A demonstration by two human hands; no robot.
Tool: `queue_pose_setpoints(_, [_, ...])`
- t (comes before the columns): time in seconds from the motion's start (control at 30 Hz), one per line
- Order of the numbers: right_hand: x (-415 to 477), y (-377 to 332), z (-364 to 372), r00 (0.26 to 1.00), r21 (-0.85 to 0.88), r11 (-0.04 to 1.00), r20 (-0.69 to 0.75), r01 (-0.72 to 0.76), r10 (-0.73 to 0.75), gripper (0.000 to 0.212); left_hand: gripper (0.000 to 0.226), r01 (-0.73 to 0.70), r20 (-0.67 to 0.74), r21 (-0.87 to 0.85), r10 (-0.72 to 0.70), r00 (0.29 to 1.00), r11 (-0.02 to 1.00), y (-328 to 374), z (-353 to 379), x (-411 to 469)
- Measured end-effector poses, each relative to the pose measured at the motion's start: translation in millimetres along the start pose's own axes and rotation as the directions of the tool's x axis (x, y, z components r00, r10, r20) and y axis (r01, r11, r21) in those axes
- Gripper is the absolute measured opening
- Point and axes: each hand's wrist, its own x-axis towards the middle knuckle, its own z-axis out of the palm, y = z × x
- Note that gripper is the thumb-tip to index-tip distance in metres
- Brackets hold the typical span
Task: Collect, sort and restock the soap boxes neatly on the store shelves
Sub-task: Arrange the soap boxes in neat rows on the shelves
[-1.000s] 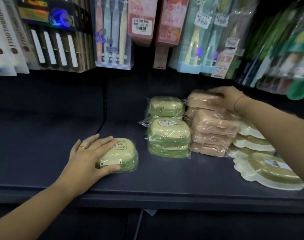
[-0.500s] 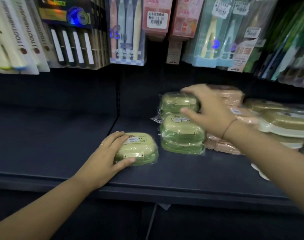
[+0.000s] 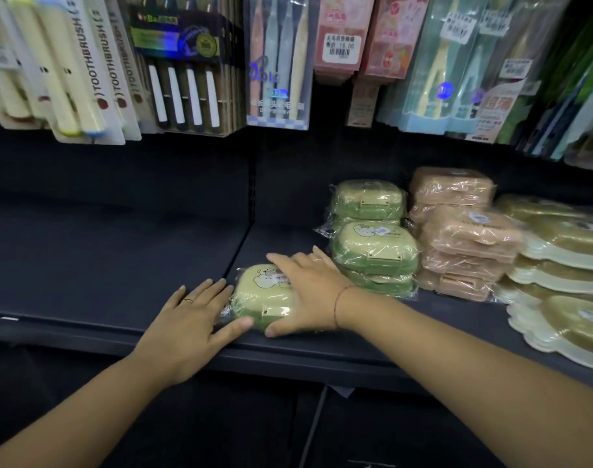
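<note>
A green soap box [image 3: 263,297] in clear wrap lies near the front edge of the dark shelf [image 3: 119,265]. My right hand [image 3: 306,293] lies over its right half, with fingers across the lid and the thumb hooked round the front side. My left hand [image 3: 190,319] rests flat on the shelf just left of the box, fingers straight, its thumb touching the box's front corner. Right beside the box stands a stack of green soap boxes [image 3: 374,253], with another green stack [image 3: 367,201] behind it. Pink soap boxes [image 3: 467,238] are stacked to their right.
Cream and olive scalloped soap dishes [image 3: 558,265] are piled at the far right, one near the shelf's front edge. Packs of toothbrushes [image 3: 187,69] hang in a row above the shelf. The shelf's left section is bare dark board.
My right hand came down from the green stack onto the single green box. My left hand slid off its lid to the shelf beside it. The view shifted left.
</note>
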Motion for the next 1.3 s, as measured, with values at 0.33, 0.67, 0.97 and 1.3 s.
queue_pose_setpoints(0.33, [-26.5,82.9,-89.3,0.888,0.244,0.952,-0.372,-0.187,0.269,0.117,0.134,-0.024,0.041,0.027,0.023,0.999,0.999,-0.8,-2.6,-3.6])
queue_pose_setpoints(0.67, [-26.5,137.0,-85.4,0.963,0.041,0.970,-0.119,-0.239,0.242,0.087,0.134,-0.023,0.026,0.035,0.022,0.999,0.999,0.9,-1.0,-2.5])
queue_pose_setpoints(0.97, [-56.3,54.3,-49.4,0.884,0.147,0.989,-0.459,-0.019,0.085,0.090,0.106,-0.090,-0.211,-0.058,0.076,0.975,0.994,0.6,0.2,-31.0])
queue_pose_setpoints(1.3, [-116.8,-126.5,249.7,0.895,0.523,0.851,0.356,0.048,-0.269,0.083,0.059,-0.406,0.280,0.230,0.340,0.898,0.884,-112.4,126.4,-185.4])
